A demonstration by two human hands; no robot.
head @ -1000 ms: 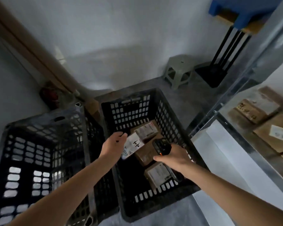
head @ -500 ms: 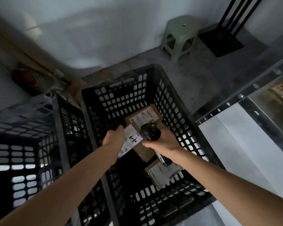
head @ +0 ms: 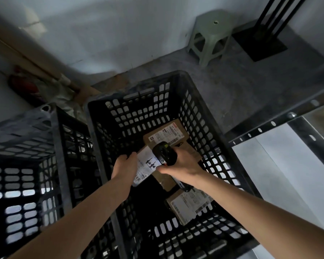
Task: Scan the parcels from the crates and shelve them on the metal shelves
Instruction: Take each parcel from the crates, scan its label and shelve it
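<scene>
My left hand (head: 124, 166) grips a small parcel with a white label (head: 145, 168) over the middle black crate (head: 198, 101). My right hand (head: 181, 164) holds a black handheld scanner (head: 164, 153) directly over that parcel's label. Inside the crate lie other brown cardboard parcels: one with a white label at the back (head: 166, 134), one under the hands (head: 166, 181), one at the front right (head: 192, 205). The corner of the metal shelf (head: 269, 126) stands at the right.
A second black crate (head: 26, 131) stands at the left, its inside dark. A pale green plastic stool (head: 209, 37) and a black stand base (head: 260, 45) sit on the grey floor by the wall. Red and brown clutter lies in the left corner.
The view has tilted down and closed in on the crate. Both hands have come nearer together, the scanner now over the parcel's label.
</scene>
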